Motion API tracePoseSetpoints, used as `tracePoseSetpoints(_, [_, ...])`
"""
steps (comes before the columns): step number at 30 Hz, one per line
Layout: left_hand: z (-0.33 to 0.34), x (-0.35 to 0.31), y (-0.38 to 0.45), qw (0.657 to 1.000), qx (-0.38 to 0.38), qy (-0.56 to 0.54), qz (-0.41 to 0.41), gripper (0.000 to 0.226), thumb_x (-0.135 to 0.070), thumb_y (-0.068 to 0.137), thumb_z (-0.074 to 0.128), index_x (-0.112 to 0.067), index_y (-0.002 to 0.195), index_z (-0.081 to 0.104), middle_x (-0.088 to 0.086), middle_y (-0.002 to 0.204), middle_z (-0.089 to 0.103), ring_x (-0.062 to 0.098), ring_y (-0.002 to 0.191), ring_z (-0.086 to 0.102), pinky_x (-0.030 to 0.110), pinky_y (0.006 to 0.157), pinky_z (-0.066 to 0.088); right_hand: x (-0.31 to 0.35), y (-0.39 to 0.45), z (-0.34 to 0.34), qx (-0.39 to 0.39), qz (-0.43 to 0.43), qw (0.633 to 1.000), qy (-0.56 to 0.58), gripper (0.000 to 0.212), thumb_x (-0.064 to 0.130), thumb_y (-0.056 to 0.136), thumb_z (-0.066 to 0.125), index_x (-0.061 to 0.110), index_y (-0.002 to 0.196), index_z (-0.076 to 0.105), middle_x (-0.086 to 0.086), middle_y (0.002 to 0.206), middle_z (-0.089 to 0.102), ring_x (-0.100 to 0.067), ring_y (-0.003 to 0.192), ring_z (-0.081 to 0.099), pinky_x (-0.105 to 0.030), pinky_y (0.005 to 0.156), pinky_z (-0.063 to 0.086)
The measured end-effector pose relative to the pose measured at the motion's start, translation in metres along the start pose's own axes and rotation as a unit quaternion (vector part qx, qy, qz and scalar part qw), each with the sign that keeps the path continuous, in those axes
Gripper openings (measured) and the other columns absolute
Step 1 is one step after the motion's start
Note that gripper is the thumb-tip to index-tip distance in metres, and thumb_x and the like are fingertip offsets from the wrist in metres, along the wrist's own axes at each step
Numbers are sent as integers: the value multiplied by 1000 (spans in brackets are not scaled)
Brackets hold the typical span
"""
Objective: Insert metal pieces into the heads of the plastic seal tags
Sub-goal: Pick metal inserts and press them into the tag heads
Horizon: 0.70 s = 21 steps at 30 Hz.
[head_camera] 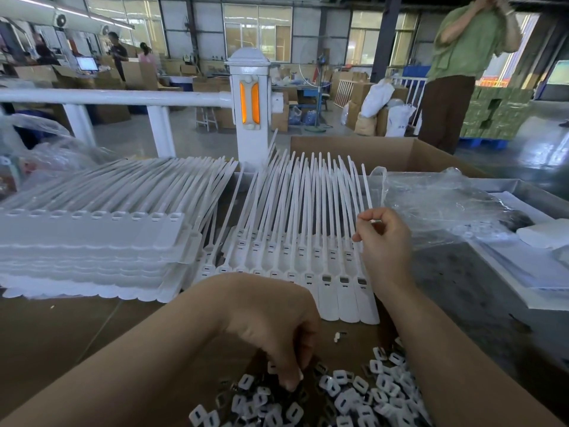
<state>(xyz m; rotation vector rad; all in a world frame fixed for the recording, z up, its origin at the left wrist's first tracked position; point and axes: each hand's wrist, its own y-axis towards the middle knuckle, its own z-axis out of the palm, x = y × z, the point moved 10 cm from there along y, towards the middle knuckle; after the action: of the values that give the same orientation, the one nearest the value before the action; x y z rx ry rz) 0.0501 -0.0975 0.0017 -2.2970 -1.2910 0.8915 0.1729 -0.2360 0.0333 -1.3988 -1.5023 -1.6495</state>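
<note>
Your right hand [383, 238] is pinching one metal piece [374, 221] at its fingertips above the seal tags [308, 272], ready for insertion. Your left hand [277, 331] is curling, fingertips down, into the loose pile [354, 392], gathering stock.

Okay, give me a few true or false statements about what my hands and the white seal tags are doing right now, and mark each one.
1. The left hand reaches into the pile of small white and metal insert pieces. True.
2. The right hand rests flat on the table. False: it is raised over the fanned row of white plastic seal tags, pinching a small piece.
3. A stack of joined white tag sheets lies left of the fanned row. True.
4. The open brown cardboard box sits nearest the camera. False: it stands behind the tags.
</note>
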Motion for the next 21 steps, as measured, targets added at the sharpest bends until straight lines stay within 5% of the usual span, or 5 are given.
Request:
tracePoseSetpoints(6, [-40, 29, 7, 965, -173, -186, 59, 9, -23, 85, 75, -23, 83, 66, -9, 73, 71, 3, 67, 67, 16, 70, 52, 5, -4, 13, 63, -11, 998, -9, 21, 11, 93, 61, 31, 85, 61, 7, 66, 65, 1, 62, 61, -11, 53, 45])
tracePoseSetpoints(11, [-57, 70, 7, 887, -269, -375, 23, 7, -17, 87, 73, -12, 87, 68, -1, 76, 74, 10, 73, 70, 18, 68, 55, 19, -17, 41, 213, -30, 977, 1, 12, 12, 92, 65, 23, 89, 69, 8, 69, 69, -2, 66, 65, -10, 60, 47])
tracePoseSetpoints(14, [-62, 81, 2, 843, -318, -434, 14, 10, -13, 86, 73, -7, 93, 68, 1, 77, 73, 11, 73, 70, 18, 67, 54, 24, -27, 55, 281, -38, 959, -14, 9, 14, 92, 67, 22, 89, 72, 3, 73, 71, -18, 72, 68, -27, 64, 54])
tracePoseSetpoints(18, [-64, 84, 0, 823, -349, -449, 14, 7, -9, 90, 69, -6, 96, 68, 7, 83, 74, 12, 73, 70, 18, 66, 54, 24, -33, 64, 321, -40, 946, -32, 9, 19, 90, 70, 26, 86, 74, 2, 78, 72, -24, 76, 68, -36, 69, 56])
tracePoseSetpoints(21, [-67, 85, 0, 819, -375, -434, 14, 4, -9, 92, 66, -8, 95, 69, 9, 85, 75, 13, 73, 71, 18, 66, 55, 25, -35, 66, 336, -46, 940, -28, 11, 19, 89, 71, 28, 83, 74, 2, 78, 72, -21, 75, 67, -29, 67, 55])
